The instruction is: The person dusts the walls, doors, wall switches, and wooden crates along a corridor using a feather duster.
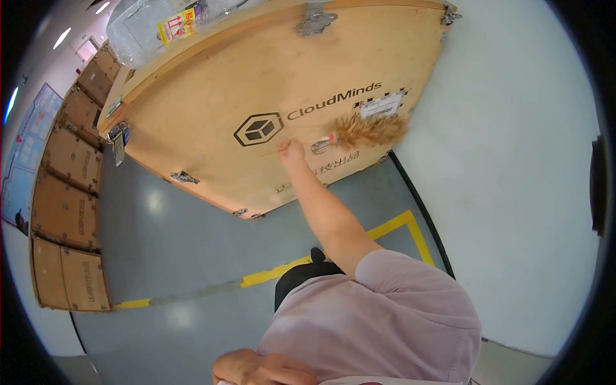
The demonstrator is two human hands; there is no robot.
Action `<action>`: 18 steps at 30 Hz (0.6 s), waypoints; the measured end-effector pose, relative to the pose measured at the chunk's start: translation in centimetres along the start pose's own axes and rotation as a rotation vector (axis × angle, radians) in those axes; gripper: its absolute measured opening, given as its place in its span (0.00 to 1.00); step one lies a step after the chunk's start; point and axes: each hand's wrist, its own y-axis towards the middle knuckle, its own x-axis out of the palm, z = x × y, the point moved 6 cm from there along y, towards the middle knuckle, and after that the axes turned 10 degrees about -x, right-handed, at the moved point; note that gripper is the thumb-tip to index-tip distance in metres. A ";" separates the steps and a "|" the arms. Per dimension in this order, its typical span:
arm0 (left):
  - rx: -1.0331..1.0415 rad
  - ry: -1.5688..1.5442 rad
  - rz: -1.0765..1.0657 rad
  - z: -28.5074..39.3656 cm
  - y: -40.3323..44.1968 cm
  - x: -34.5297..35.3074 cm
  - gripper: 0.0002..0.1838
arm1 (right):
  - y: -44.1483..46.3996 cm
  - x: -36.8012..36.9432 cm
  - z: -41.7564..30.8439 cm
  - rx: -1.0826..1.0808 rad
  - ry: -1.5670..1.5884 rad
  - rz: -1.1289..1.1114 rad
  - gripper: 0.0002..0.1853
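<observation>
My right hand (292, 151) reaches forward with its fingers closed around the thin handle of a feather duster. The duster's fluffy brown feathers (370, 131) lie against the front of a large wooden crate (212, 102), just below a white label (383, 106). A red band shows where handle and feathers meet. Black "CloudMinds" lettering (333, 101) and a hexagon logo are printed above my hand. At the bottom edge, close to my shirt, is part of my left arm and hand (263, 369); its fingers cannot be made out clearly.
A plastic-wrapped item (138, 38) with a red and yellow label sits on the crate. Metal latches (185, 177) stick out along the crate's edges. More wooden crates (67, 192) line the left wall. A white wall (500, 160) stands to the right. Yellow tape (276, 272) marks the grey floor.
</observation>
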 end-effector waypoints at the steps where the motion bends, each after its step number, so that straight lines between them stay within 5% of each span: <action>1: -0.010 0.001 -0.009 -0.4 -0.3 -0.5 0.10 | 0.3 -0.4 0.6 0.038 0.063 -0.019 0.09; 4: -0.022 -0.021 0.029 -0.8 0.0 -1.6 0.08 | -0.5 1.5 2.5 0.014 0.128 -0.012 0.13; 8: 0.012 -0.040 -0.040 -0.6 0.4 -1.9 0.07 | -9.7 10.5 2.9 -0.167 0.052 -0.384 0.09; 14: 0.031 -0.008 -0.044 1.5 -0.7 -0.6 0.09 | -21.2 21.6 4.3 -0.231 -0.051 -0.580 0.05; 18: 0.026 0.016 0.016 4.3 -1.4 0.7 0.10 | -21.5 21.2 8.2 -0.160 -0.191 -0.443 0.05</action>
